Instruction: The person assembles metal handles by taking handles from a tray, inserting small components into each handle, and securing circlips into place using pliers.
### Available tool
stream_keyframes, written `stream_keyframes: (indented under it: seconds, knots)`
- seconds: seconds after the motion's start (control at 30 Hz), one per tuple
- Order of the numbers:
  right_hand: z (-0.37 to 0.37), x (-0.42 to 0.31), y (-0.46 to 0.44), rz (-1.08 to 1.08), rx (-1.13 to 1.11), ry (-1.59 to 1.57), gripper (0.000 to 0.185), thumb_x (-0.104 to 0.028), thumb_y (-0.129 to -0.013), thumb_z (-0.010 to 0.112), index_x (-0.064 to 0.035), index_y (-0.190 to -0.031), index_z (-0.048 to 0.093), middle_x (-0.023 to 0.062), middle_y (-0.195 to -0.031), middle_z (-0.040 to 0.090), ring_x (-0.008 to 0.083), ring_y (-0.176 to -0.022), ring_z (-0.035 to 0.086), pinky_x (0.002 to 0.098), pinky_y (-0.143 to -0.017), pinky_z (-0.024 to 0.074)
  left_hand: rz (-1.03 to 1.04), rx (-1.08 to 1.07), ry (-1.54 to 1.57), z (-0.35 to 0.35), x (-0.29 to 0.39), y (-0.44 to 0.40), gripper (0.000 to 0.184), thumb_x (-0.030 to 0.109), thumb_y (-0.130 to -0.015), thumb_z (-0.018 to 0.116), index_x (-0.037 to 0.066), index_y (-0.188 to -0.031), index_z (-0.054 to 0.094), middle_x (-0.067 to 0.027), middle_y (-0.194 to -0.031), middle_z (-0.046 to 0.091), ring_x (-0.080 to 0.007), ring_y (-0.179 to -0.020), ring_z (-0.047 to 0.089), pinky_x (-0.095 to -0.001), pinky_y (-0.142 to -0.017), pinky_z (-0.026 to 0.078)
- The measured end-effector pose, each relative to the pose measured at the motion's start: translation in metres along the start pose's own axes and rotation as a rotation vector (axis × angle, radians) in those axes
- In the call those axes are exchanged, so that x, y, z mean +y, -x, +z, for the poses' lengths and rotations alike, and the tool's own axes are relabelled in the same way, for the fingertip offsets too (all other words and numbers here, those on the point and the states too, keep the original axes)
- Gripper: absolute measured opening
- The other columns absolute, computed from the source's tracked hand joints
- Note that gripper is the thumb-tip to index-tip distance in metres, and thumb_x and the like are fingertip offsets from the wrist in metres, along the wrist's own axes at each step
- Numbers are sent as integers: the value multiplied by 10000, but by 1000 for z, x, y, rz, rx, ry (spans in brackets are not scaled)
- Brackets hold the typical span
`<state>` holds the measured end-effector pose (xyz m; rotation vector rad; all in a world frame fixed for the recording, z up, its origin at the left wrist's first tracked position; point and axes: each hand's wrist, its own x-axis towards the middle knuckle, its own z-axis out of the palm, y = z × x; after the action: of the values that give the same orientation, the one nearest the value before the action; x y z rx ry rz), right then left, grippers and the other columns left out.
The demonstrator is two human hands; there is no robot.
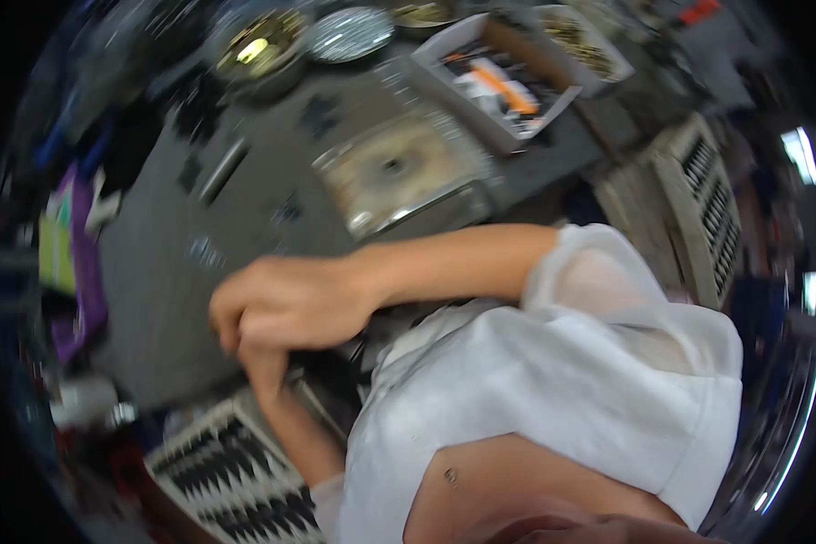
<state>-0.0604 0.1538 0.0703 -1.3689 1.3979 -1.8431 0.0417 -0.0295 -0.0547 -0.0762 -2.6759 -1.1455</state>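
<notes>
My right hand reaches across from the right, over the dark grey tabletop near its front edge. Its fingers are curled, and it overlaps my left hand, which comes up from below. The two hands meet, and the right one covers most of the left one's fingers. Motion blur and overlap hide whatever may be between them. Beyond the hands lie small clear pieces and small dark pieces. A grey metal cylinder rests farther back. A worn square plate with a dark centre lies behind my right forearm.
At the back stand a bowl of gold-coloured parts, a shiny silver dish and a white box with orange and dark items. Trays with rows of dark pieces flank me, one tray below and another tray right. A purple bin is left.
</notes>
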Motion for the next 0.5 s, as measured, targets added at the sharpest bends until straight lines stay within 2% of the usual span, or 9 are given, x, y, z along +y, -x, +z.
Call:
stream_keyframes:
  seconds: [0.03,0.17,0.2,0.27,0.3,0.37,0.4,0.43,0.5]
  knots:
    - [0,3,0,-23,-41,-18,272,-160,-772,456,66,-860,580,193,-872,627,302,-827,606,372,-747,473,-8,53,67,3,-27,5,411,143,-928,512,-37,-1279,394,-130,-1283,454,-189,-1177,452,-324,-959,387]
    - [3,-4,-2,87,-293,51,270,-171,-734,446,36,-730,620,166,-805,627,309,-830,586,413,-709,465,92,-33,159,37,-24,-15,411,143,-929,510,-39,-1278,393,-131,-1281,455,-187,-1174,454,-322,-958,388]
    - [8,-3,-1,86,-268,76,270,-171,-734,446,36,-730,620,166,-805,627,309,-830,586,413,-709,465,103,-40,159,39,-24,-14,410,142,-930,510,-40,-1278,392,-131,-1280,456,-186,-1173,455,-321,-957,388]
    - [17,2,-3,-277,-238,549,239,-202,-664,486,-24,-649,643,102,-721,605,286,-838,551,458,-687,464,116,-64,171,45,-24,-19,410,142,-930,509,-42,-1277,392,-132,-1279,457,-185,-1170,456,-319,-956,389]
    - [23,6,-3,-264,-216,572,239,-202,-664,486,-24,-649,643,102,-721,605,286,-838,551,458,-687,464,120,-75,175,48,-25,-21,410,142,-931,508,-43,-1277,391,-132,-1278,457,-185,-1169,456,-318,-956,389]
    - [43,25,-6,-451,101,583,192,-241,-575,516,-76,-535,606,49,-637,553,270,-872,510,497,-678,467,122,-95,174,50,-28,-22,409,141,-931,507,-44,-1277,390,-133,-1277,458,-183,-1167,458,-317,-955,390]
    - [70,53,-16,-453,363,482,198,-263,-536,516,-81,-459,528,30,-526,467,265,-688,523,509,-685,476,118,-104,169,48,-28,-21,409,141,-932,507,-45,-1277,390,-133,-1276,458,-183,-1166,458,-316,-954,390]
    - [77,62,-15,-451,381,495,198,-263,-536,516,-81,-459,528,30,-526,467,265,-688,523,509,-685,476,112,-112,163,47,-28,-19,409,141,-932,506,-46,-1276,390,-134,-1275,459,-182,-1165,459,-315,-954,390]
    - [85,68,-13,-379,366,259,235,-231,-586,510,-45,-447,476,79,-455,444,278,-462,435,506,-660,460,92,-127,144,40,-30,-15,408,140,-933,505,-48,-1276,389,-134,-1274,460,-181,-1163,460,-313,-953,391]
